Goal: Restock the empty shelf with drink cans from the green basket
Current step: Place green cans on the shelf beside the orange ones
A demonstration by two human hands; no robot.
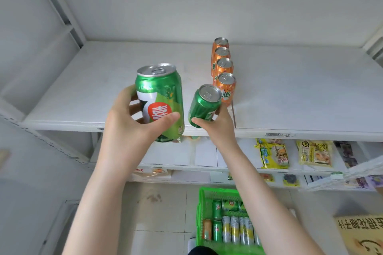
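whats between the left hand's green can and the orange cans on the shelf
The right hand grips a second, tilted green can there, close beside the front orange can; otherwise bare shelf. Head view.

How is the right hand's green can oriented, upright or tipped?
Tipped: the green can leans, lid toward the orange cans, gripped low by the right hand.

A row of four orange cans [223,68] stands front to back on the shelf [83,93], right of its middle. It splits the board into two open stretches, a wide one reaching left to the side upright [72,27] and another to the right. The tilted green can [204,105] in the right hand [217,124] crowds the frontmost orange can. The left hand [128,122] and its second green can [160,97] front the left stretch.
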